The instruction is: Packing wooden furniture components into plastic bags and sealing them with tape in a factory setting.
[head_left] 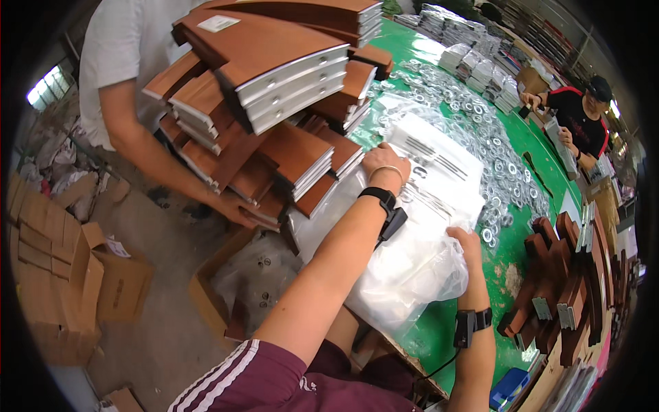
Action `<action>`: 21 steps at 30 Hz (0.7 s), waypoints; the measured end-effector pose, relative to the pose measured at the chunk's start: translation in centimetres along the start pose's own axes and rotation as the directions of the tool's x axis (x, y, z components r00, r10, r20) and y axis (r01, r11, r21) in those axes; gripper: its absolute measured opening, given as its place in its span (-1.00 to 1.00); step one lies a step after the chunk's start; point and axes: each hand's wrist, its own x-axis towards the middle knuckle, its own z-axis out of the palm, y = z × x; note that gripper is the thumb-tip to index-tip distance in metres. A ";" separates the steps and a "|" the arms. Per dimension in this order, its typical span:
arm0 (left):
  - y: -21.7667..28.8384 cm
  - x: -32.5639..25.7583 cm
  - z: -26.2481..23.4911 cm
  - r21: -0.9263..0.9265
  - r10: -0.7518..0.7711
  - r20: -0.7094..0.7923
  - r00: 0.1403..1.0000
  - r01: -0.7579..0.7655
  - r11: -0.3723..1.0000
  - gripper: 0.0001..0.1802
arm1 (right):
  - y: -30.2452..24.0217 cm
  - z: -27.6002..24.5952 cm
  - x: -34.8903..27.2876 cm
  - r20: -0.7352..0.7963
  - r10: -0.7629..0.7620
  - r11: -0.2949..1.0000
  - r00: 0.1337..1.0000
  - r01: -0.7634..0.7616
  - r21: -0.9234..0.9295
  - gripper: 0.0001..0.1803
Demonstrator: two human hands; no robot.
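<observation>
A stack of clear plastic bags (439, 161) with dark print lies across the green table, its near part crumpled. Over its far left edge is my left hand (386, 165), fingers curled in on the plastic beside the brown panels. My right hand (467, 247) grips the right edge of the crumpled plastic, its fingertips partly hidden. Brown wood-look panels (288, 51) with silvery edges are piled high to the left of my left hand. Another person's hand (237, 209) supports that pile from below at the left.
Many metal rings (494, 165) cover the green table (498, 347) beyond the bags. Dark brown pieces (549, 275) are stacked at right. A carton (209, 275) with plastic stands below the panels; folded cardboard (55, 275) lies left. Another person (583, 120) works across the table.
</observation>
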 end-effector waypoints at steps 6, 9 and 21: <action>-0.6 -3.6 0.1 0.057 0.040 0.005 0.999 -0.040 0.998 -0.29 | 0.3 1.2 -4.3 -0.032 -0.060 0.943 0.998 0.067 0.327 -0.67; -0.7 -5.0 0.9 0.021 0.109 0.049 0.993 -0.110 0.994 -0.30 | 0.7 0.8 -6.0 -0.089 -0.100 0.947 0.991 0.122 0.297 -0.63; -1.4 -8.8 1.7 -0.169 0.166 0.027 0.986 -0.160 0.973 -0.34 | 2.2 -0.7 -10.1 -0.155 -0.081 0.949 0.985 0.123 0.290 -0.56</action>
